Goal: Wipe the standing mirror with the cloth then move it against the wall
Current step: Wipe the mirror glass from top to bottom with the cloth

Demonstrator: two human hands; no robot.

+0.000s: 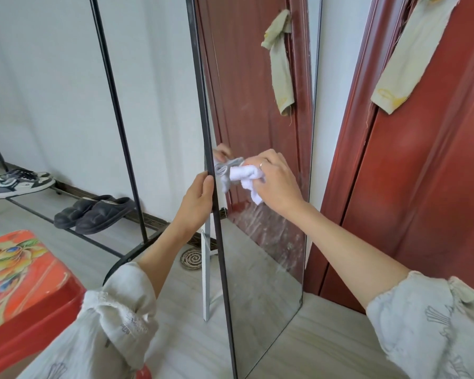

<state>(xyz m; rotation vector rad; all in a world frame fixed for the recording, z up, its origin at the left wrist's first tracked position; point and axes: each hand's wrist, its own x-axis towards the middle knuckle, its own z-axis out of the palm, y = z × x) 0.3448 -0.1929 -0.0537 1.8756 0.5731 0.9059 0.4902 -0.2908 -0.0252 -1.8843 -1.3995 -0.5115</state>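
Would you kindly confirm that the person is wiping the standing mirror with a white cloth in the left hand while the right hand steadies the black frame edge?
Not quite: the hands are swapped. In the head view, the right hand holds the white cloth against the standing mirror, while the left hand steadies its black frame edge.

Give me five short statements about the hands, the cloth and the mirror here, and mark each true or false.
1. The right hand grips a white cloth against the mirror. True.
2. The left hand lies flat on the glass. False: it holds the mirror's dark left frame edge.
3. The glass below the cloth is streaky. True.
4. The mirror lies flat on the floor. False: it stands upright.
5. Two pairs of shoes sit on the low rack. True.
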